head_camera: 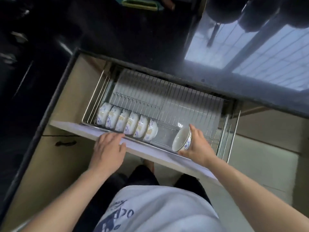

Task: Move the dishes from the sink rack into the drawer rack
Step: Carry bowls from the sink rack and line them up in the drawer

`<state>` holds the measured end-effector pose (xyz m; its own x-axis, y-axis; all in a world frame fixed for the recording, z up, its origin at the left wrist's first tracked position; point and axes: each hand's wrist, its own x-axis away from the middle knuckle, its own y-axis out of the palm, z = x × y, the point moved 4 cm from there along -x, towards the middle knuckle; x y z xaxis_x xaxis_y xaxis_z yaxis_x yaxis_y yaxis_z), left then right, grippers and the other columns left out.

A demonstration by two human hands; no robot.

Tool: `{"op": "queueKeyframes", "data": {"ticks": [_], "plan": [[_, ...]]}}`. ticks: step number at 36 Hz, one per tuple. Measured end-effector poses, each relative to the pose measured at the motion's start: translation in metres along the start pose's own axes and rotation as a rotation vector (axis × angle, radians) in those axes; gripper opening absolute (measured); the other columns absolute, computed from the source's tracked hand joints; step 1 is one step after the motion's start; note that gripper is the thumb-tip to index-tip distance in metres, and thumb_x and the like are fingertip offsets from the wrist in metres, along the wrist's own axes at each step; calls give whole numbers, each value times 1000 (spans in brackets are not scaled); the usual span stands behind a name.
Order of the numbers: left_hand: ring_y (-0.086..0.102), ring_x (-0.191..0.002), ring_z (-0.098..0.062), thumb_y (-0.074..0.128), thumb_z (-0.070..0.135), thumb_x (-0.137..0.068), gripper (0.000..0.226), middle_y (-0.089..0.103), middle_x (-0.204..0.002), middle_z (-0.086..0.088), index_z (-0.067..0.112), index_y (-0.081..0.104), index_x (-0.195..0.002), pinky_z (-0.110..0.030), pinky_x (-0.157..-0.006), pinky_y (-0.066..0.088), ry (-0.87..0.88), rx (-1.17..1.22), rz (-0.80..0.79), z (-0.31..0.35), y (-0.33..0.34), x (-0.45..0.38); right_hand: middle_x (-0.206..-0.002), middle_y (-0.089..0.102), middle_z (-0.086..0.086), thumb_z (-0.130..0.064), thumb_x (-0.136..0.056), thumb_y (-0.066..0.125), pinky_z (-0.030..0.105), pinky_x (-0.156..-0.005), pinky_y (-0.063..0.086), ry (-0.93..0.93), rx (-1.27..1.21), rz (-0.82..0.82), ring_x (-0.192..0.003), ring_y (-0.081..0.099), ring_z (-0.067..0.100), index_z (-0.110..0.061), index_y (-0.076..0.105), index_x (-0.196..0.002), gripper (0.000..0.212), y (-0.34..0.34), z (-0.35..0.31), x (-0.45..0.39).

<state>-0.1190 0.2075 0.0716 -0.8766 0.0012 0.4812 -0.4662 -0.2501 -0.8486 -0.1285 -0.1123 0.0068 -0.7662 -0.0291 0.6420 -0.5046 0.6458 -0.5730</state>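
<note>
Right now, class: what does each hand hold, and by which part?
The right hand holds a bowl by its outer side. The left hand holds nothing.

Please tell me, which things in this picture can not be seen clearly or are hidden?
- Sink rack: not in the head view; the dark counter shows no detail.
- Row of bowls: lower edges hidden behind the drawer front.
- Held bowl: its far side covered by the right hand.
- Left hand: fingertips blurred on the drawer front.
- Drawer rack: back part blurred, under the counter edge.
</note>
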Motion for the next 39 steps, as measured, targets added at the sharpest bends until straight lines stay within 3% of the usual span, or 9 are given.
{"op": "queueKeyframes", "data": {"ticks": [6,10,13,21,26,32,39], "plan": [[35,-142,-20,30,48,-106,52,51,-149,3,26,51,-147,-40,-122,16,34,-241,-168,-43,5,-32,-165,8,-2,-41,-71,89,45,-116,35,-16,38,-39,-146,31,32,-25,-2,-161,129,54,-32,-50],[49,-127,-16,14,52,-96,64,63,-133,9,31,64,-130,-40,-116,22,80,-254,-158,-49,11,-37,-165,5,3,-40,-73,87,51,-115,37,-22,135,-64,-148,24,40,-29,-6,-160,128,85,-42,-72],[51,-123,-17,9,53,-92,70,64,-127,9,31,68,-123,-40,-115,23,86,-233,-154,-51,16,-37,-164,10,9,-38,-70,86,53,-111,42,4,192,-55,-143,30,44,-31,-4,-157,126,94,-44,-84],[49,-124,-15,11,55,-95,67,62,-127,10,32,66,-126,-37,-113,17,112,-209,-171,-57,15,-38,-162,13,8,-38,-71,87,51,-108,46,-31,190,-40,-141,37,40,-30,0,-157,122,112,-54,-106],[49,-123,-13,12,56,-95,67,62,-128,10,32,67,-126,-36,-111,17,119,-213,-173,-60,14,-39,-167,-2,4,-36,-75,87,50,-119,34,-42,149,-44,-154,16,35,-33,-5,-156,123,124,-53,-111],[46,-128,-12,6,56,-94,72,58,-134,11,33,63,-132,-34,-112,15,133,-235,-212,-57,11,-40,-167,-4,5,-41,-73,87,50,-120,33,-43,113,-78,-155,10,35,-34,-4,-156,123,124,-50,-117],[40,-136,-11,27,47,-107,45,52,-144,13,35,54,-142,-35,-119,13,91,-220,-302,-54,6,-42,-168,-8,9,-47,-72,85,53,-124,22,11,83,-119,-155,-2,38,-33,-12,-158,130,112,-50,-114]]}}
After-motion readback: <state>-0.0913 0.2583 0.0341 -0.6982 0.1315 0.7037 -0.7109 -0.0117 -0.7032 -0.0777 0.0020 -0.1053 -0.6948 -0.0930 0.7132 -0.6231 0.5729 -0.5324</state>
